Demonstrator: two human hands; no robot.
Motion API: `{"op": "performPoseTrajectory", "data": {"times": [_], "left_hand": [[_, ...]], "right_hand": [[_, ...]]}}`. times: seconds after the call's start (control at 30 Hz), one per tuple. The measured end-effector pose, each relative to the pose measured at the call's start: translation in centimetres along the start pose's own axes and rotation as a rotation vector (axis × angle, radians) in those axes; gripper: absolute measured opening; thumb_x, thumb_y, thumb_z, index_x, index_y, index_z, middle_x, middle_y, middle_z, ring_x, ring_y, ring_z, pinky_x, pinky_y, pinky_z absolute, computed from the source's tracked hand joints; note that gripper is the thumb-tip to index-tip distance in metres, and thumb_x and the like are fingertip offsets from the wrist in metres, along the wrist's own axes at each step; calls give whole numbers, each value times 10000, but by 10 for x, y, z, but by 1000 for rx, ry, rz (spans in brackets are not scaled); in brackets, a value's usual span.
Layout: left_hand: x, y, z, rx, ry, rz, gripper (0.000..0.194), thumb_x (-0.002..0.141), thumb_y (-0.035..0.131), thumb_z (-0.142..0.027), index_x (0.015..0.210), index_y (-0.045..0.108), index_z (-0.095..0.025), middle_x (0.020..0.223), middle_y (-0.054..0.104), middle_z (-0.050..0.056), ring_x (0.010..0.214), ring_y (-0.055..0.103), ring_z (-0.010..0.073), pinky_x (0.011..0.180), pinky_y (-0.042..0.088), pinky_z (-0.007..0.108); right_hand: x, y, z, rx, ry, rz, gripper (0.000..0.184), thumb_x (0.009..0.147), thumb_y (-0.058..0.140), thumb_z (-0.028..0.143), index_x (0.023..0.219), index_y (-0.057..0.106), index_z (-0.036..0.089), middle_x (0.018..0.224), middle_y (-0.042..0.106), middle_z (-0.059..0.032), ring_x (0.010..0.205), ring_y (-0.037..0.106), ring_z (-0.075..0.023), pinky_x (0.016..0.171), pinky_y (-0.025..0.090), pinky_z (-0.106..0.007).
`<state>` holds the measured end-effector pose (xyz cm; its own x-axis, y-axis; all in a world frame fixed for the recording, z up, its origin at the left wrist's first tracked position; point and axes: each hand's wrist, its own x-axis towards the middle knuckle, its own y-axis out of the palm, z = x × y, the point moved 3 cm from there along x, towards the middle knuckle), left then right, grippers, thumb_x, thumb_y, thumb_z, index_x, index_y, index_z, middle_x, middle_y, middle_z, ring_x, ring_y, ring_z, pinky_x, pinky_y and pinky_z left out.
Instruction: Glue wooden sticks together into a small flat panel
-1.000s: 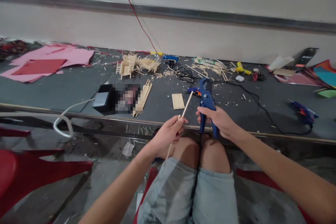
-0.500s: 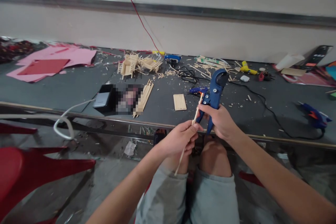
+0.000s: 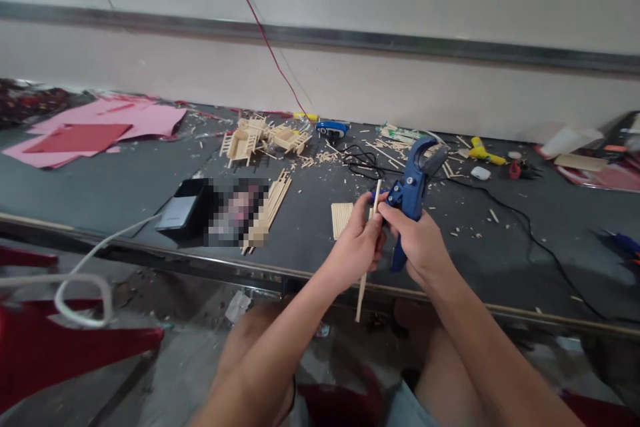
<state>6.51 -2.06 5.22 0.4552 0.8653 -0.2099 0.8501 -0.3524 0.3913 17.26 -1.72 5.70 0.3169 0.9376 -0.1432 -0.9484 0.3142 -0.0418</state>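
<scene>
My left hand point(image 3: 350, 253) is closed around thin wooden sticks point(image 3: 361, 300), held nearly upright, their tops showing above my fingers. Just to the right, my right hand point(image 3: 423, 243) grips a blue pipe cutter point(image 3: 414, 177) by its handles, jaw end pointing up and away. Its thumb and fingertips come up against the sticks beside my left fingers; whether they pinch them is hidden. Behind my left hand a small flat panel of joined sticks point(image 3: 342, 219) lies on the dark table point(image 3: 295, 240). A bundle of loose sticks point(image 3: 277, 203) rests farther left.
Small wooden stick models point(image 3: 243, 143) stand toward the back, with offcuts point(image 3: 325, 159) scattered around. A black box-shaped device point(image 3: 187, 203) with a white cable sits at left, near pink paper point(image 3: 155, 121). Black cord point(image 3: 530, 227) crosses the right side. A red stool point(image 3: 75, 353) stands below.
The view has shifted and tilted upward. My left hand has moved higher along the sticks, closer to my right fingers, and the sticks stand more upright. The cutter remains in my right hand.
</scene>
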Motion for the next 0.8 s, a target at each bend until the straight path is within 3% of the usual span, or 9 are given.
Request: {"op": "performPoseTrajectory", "data": {"times": [0.1, 0.17, 0.23, 0.3, 0.37, 0.4, 0.5, 0.6, 0.8], "left_hand": [[18, -7, -2, 10, 80, -42, 382, 899, 446, -409, 1249, 368, -278, 532, 401, -82, 360, 340, 61, 346, 273, 160], [28, -12, -5, 5, 107, -38, 206, 910, 427, -362, 1051, 469, -219, 522, 422, -70, 371, 384, 70, 360, 337, 176], [35, -18, -9, -41, 120, -38, 140, 906, 434, -313, 866, 483, -188, 530, 449, -55, 397, 419, 71, 391, 386, 187], [41, -25, -11, -140, 128, -67, 114, 894, 450, -268, 832, 482, -179, 574, 479, -46, 406, 412, 57, 389, 372, 177], [46, -30, -12, -238, 145, -82, 105, 883, 464, -237, 973, 498, -195, 626, 496, -51, 394, 383, 42, 365, 322, 159], [49, -31, -11, -272, 157, -73, 212, 880, 470, -227, 1092, 476, -222, 642, 501, -56, 392, 380, 41, 364, 314, 157], [58, -33, -10, -330, 212, -60, 578, 892, 460, -205, 1395, 202, -323, 699, 551, -47, 453, 477, 68, 428, 402, 181], [66, -37, -11, -368, 294, -144, 712, 915, 414, -171, 1452, -19, -350, 787, 607, -12, 601, 597, 98, 559, 488, 217], [66, -47, -12, -425, 397, -288, 699, 923, 409, -155, 1453, 3, -364, 927, 621, 18, 686, 631, 100, 646, 540, 241]], "right_hand": [[7, 6, -3, 88, 55, 84, 319, 642, 728, 419, 840, 629, 189, 510, 568, 41, 439, 548, -156, 457, 463, -293], [11, 10, -5, 125, 69, 182, 287, 660, 724, 412, 806, 623, 187, 481, 557, 45, 406, 535, -156, 441, 471, -308], [13, 10, -9, 159, 46, 222, 274, 665, 735, 385, 829, 644, 185, 548, 614, 29, 471, 575, -157, 513, 506, -317], [14, 8, -16, 157, 45, 193, 292, 648, 762, 359, 871, 670, 193, 709, 691, 4, 629, 639, -168, 662, 529, -324], [13, 4, -26, 119, 91, 160, 330, 629, 782, 360, 909, 688, 210, 878, 721, -9, 813, 663, -191, 805, 504, -332], [12, 3, -30, 88, 121, 156, 353, 623, 787, 370, 929, 692, 220, 925, 722, -11, 875, 658, -202, 846, 487, -336], [7, -2, -40, 2, 201, 163, 398, 617, 785, 420, 956, 697, 232, 941, 723, -17, 924, 644, -222, 873, 460, -351], [1, -4, -43, -21, 268, 173, 402, 611, 781, 449, 937, 696, 230, 912, 722, -21, 892, 639, -225, 834, 464, -350], [-6, 3, -47, 14, 281, 248, 382, 649, 759, 430, 948, 650, 218, 797, 704, -10, 761, 641, -199, 761, 473, -340]]}}
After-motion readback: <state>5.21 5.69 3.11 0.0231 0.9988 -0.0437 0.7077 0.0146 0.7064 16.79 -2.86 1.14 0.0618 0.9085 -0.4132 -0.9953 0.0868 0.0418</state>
